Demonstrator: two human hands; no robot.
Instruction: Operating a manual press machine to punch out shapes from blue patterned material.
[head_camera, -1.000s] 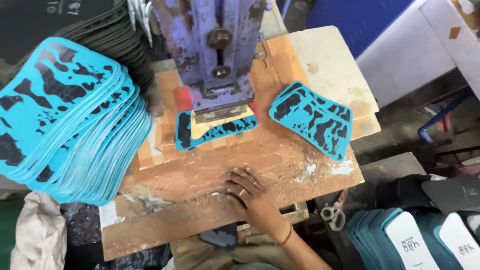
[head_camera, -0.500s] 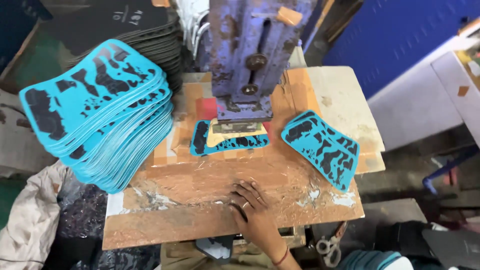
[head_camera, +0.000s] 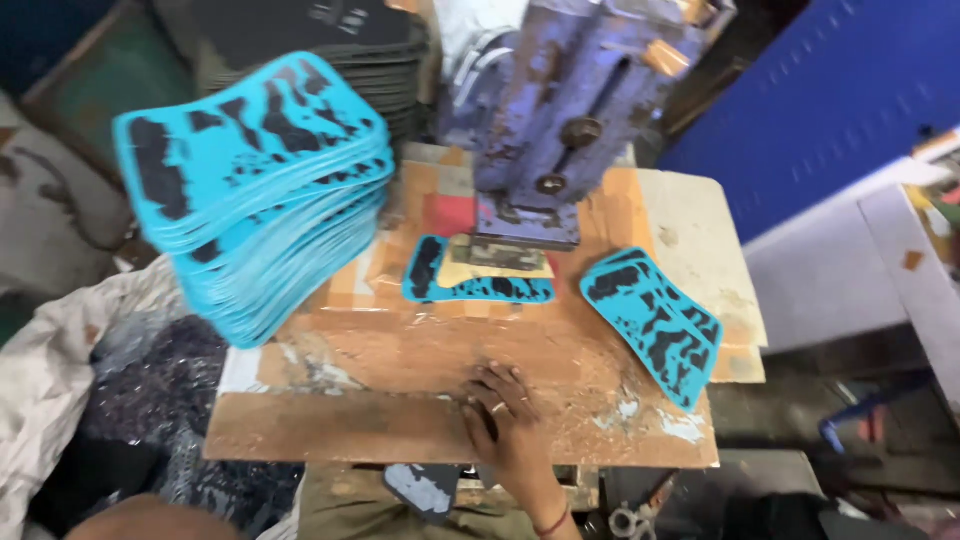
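the right hand (head_camera: 503, 420) has stayed flat, holding nothing, on the counter (head_camera: 400, 370), with the blue piece (head_camera: 470, 285) unmoved at 12 o'clock under the press (head_camera: 540, 150).

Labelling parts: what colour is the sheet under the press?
Blue with black blotches, head view.

No packages, signs or screens in view. Possible label: small pale patch on dark sheet (head_camera: 425, 490) below near edge of surface (head_camera: 330, 425), too blurred to confirm. Faint pale markings on black sheet stack (head_camera: 300, 30) at top, illegible.
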